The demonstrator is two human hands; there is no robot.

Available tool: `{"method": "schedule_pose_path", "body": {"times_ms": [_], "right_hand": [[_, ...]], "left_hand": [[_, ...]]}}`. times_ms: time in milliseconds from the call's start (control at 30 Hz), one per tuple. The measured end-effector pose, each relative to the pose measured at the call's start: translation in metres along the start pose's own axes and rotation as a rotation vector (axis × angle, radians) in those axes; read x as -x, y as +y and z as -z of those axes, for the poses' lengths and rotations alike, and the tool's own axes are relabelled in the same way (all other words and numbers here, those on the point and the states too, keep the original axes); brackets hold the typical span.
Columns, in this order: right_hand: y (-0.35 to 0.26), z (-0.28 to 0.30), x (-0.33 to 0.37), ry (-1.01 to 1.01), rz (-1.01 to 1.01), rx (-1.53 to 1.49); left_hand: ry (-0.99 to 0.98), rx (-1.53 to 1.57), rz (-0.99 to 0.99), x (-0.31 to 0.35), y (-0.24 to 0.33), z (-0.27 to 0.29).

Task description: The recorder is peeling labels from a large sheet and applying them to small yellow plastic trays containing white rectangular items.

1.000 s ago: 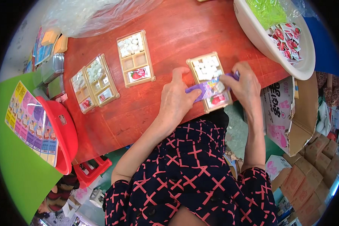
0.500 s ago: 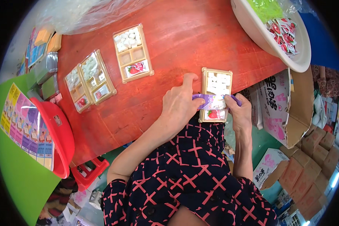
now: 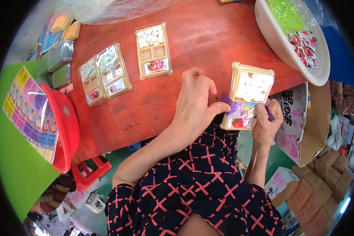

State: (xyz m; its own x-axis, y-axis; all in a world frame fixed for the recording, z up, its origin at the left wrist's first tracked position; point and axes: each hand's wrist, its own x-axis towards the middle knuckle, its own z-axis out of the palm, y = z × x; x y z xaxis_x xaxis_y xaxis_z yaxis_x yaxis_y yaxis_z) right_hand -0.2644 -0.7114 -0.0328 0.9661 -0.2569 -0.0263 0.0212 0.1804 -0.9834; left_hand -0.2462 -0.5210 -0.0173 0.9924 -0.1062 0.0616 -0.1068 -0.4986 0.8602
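Observation:
At the table's front edge is a tan compartment tray with white marshmallow-like pieces at its far end and a strawberry-printed sachet at its near end. A purple printed paper band lies across its middle, both ends sticking out past the sides. My right hand grips the tray's right side, thumb pressing the band. My left hand rests its thumb on the band's left end; its other fingers are bent and apart from the thumb, off the tray.
Filled trays stand on the red table: one alone and two side by side. A white basin at the far right holds sachets and green items. At the left, a red basin carries printed sheets. An open carton is right.
The tray has shifted right and turned slightly, its far end now tilted up. My left fingers have curled in from a pointing pose, and the band's left end now sticks upward.

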Motion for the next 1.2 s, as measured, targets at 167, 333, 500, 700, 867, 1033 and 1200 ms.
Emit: {"method": "schedule_pose_path", "body": {"times_ms": [167, 333, 500, 700, 867, 1033, 1200], "right_hand": [[0.002, -0.014, 0.001, 0.016, 0.163, 0.199], [0.005, -0.022, 0.004, -0.091, 0.169, 0.305], [-0.005, -0.018, -0.001, -0.369, 0.050, 0.217], [-0.035, -0.005, -0.016, -0.591, 0.280, 0.554], [-0.025, -0.032, -0.015, -0.543, 0.666, 0.667], [-0.018, -0.056, -0.007, -0.532, 0.801, 0.616], [-0.010, -0.068, 0.002, -0.541, 0.713, 0.526]], "left_hand": [[-0.141, 0.342, 0.189, 0.010, -0.001, -0.005], [-0.165, 0.692, 0.407, 0.012, -0.007, -0.012], [-0.153, 0.799, 0.320, 0.015, -0.022, -0.004], [0.005, 0.149, -0.423, 0.019, -0.045, 0.036], [-0.036, 0.021, -0.681, 0.022, -0.046, 0.032], [0.117, -0.038, -0.715, 0.025, -0.043, 0.030], [0.274, -0.053, -0.663, 0.030, -0.043, 0.024]]}}
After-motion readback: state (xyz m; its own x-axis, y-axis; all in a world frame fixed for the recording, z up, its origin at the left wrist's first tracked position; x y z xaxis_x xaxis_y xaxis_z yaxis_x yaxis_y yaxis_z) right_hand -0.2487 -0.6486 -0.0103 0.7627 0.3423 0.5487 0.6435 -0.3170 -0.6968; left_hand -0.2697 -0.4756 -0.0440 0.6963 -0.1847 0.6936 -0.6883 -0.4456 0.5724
